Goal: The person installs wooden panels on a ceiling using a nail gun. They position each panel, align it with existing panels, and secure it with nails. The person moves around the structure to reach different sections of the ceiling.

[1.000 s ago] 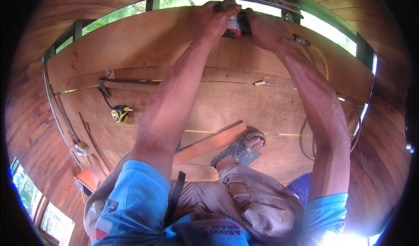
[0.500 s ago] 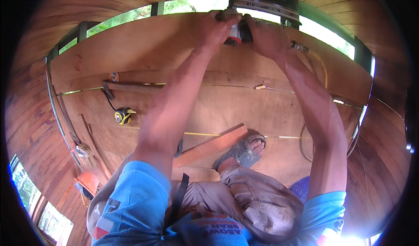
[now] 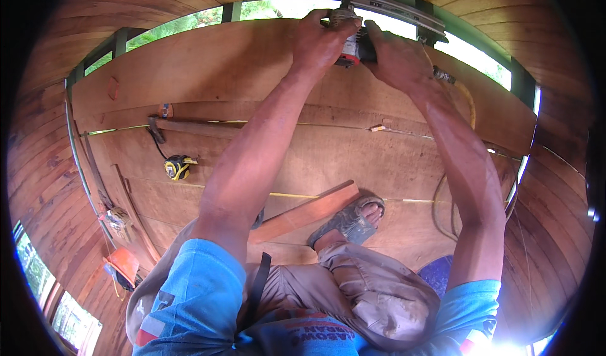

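Observation:
Both my arms reach up to a nail gun [image 3: 347, 54] with a long magazine rail, at the top edge of the plywood panel by the open strip. My left hand [image 3: 319, 43] wraps round the tool's body. My right hand [image 3: 399, 61] grips its dark handle, fingers curled over it; a yellow hose [image 3: 468, 103] runs from a fitting beside that hand. The tool's nose is partly hidden by my left hand.
Below lie a hammer [image 3: 196, 124], a yellow-black tape measure [image 3: 179, 166], a loose board [image 3: 303, 212] beside my sandalled foot [image 3: 350, 220], and narrow strips [image 3: 132, 211]. An orange hard-hat-like object [image 3: 123, 261] is at lower left, a blue round object [image 3: 435, 271] at right. Curved plank surfaces surround me.
My two hands and the nail gun have shifted slightly to the right and sit a little lower than a second ago, still gripping it.

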`<state>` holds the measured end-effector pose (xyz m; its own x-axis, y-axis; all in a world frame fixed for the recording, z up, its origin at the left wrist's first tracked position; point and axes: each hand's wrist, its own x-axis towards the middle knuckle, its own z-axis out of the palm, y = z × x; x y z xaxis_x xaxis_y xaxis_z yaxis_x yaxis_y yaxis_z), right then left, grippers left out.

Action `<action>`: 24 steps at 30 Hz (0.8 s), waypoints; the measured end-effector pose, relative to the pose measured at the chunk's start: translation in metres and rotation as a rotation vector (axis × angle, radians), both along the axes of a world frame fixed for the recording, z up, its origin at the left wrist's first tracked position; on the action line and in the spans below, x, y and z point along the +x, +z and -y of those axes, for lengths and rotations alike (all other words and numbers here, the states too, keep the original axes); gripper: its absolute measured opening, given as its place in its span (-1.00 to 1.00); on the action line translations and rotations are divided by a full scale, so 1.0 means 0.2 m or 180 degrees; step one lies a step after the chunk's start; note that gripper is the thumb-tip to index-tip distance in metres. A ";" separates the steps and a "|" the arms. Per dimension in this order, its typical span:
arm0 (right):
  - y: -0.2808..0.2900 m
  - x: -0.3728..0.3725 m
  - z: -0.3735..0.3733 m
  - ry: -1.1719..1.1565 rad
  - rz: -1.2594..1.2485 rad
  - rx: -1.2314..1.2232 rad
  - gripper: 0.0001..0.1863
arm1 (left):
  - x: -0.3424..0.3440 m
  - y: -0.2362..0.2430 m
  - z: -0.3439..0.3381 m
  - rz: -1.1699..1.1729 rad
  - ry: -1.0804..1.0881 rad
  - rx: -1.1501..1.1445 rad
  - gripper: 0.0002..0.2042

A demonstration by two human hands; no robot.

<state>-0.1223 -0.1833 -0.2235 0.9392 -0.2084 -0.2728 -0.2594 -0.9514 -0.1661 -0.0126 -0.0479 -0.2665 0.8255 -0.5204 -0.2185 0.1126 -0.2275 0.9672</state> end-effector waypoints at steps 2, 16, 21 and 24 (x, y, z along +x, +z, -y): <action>0.00 -0.01 0.00 0.0084 0.0128 -0.0052 -0.39 | -0.01 0.00 0.00 -0.0207 0.0090 -0.0029 -0.51; -0.03 -0.01 0.03 0.0210 0.0217 -0.0239 -0.23 | 0.01 0.00 0.02 -0.0095 -0.0032 0.0107 -0.44; -0.04 -0.01 0.05 0.0194 0.0138 -0.0216 -0.23 | -0.01 0.02 0.02 -0.0128 0.0094 0.0022 -0.50; -0.04 0.00 0.05 0.0178 0.0137 -0.0262 -0.28 | -0.02 0.04 0.02 -0.0229 0.0118 -0.0054 -0.51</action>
